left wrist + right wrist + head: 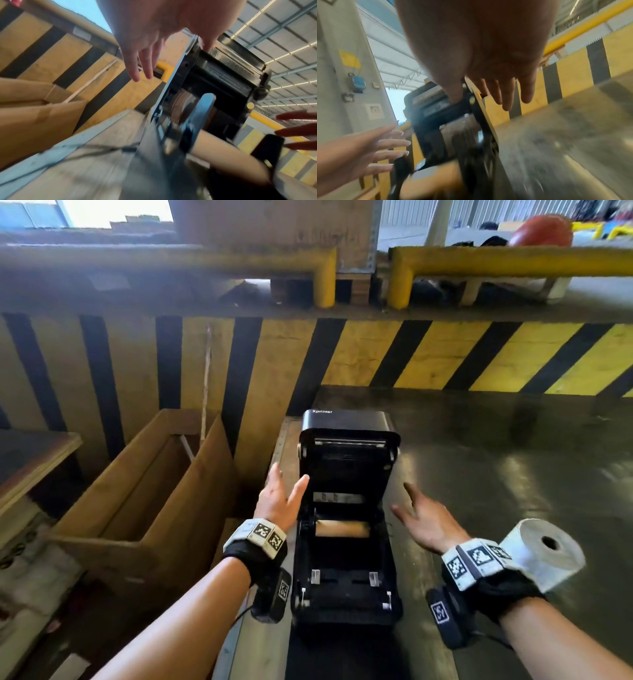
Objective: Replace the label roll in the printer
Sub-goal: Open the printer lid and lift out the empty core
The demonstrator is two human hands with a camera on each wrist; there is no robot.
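Observation:
A black label printer (346, 587) stands on the table with its lid (349, 453) swung up and open. Inside its bay lies a bare brown cardboard core (342, 529). A full white label roll (544, 549) lies on the table to the right, behind my right wrist. My left hand (281, 498) is beside the printer's left side, fingers straight, its thumb at the lid's left edge (205, 46). My right hand (421, 515) hovers at the printer's right side, fingers spread, holding nothing. The wrist views are blurred.
An open cardboard box (150, 494) stands left of the table. A yellow and black striped wall (428, 354) runs behind, with yellow rails (479, 258) above. The dark tabletop (513, 460) stretches right of the printer.

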